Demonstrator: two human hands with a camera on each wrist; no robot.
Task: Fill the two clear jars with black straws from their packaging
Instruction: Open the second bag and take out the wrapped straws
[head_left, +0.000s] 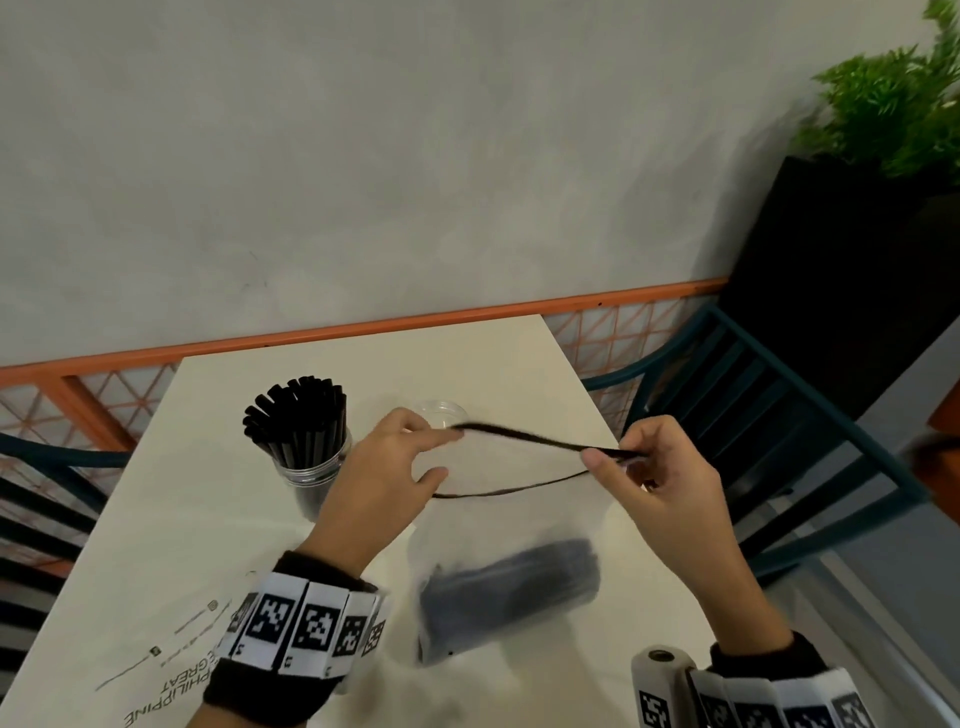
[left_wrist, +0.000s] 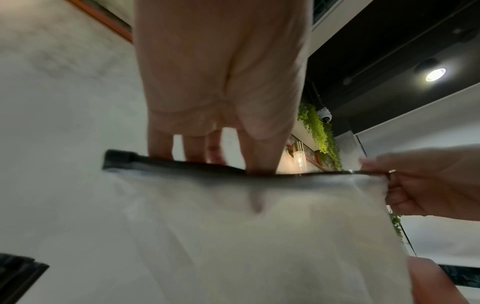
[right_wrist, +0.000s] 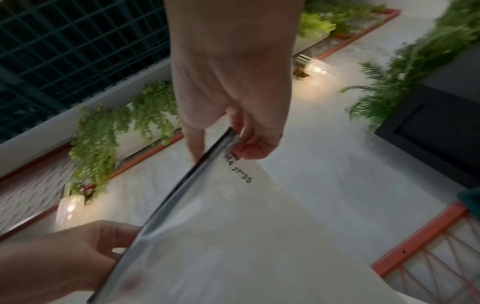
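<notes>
A frosted zip bag (head_left: 506, 525) hangs over the table with a bundle of black straws (head_left: 514, 587) lying in its bottom. Its black-edged mouth (head_left: 524, 434) is pulled open. My left hand (head_left: 395, 462) grips the left part of the rim, fingers behind it and one digit showing through the plastic (left_wrist: 255, 197). My right hand (head_left: 654, 478) pinches the rim's right end (right_wrist: 231, 142). One clear jar (head_left: 309, 457), packed with upright black straws, stands at the left. A second clear jar (head_left: 441, 413) is partly hidden behind my left hand.
The cream table (head_left: 197, 519) has printed lettering near its front left. Teal chairs stand at the right (head_left: 769, 415) and left (head_left: 47, 467). An orange rail (head_left: 363, 328) runs along the grey wall. A black planter (head_left: 831, 270) with greenery is at the far right.
</notes>
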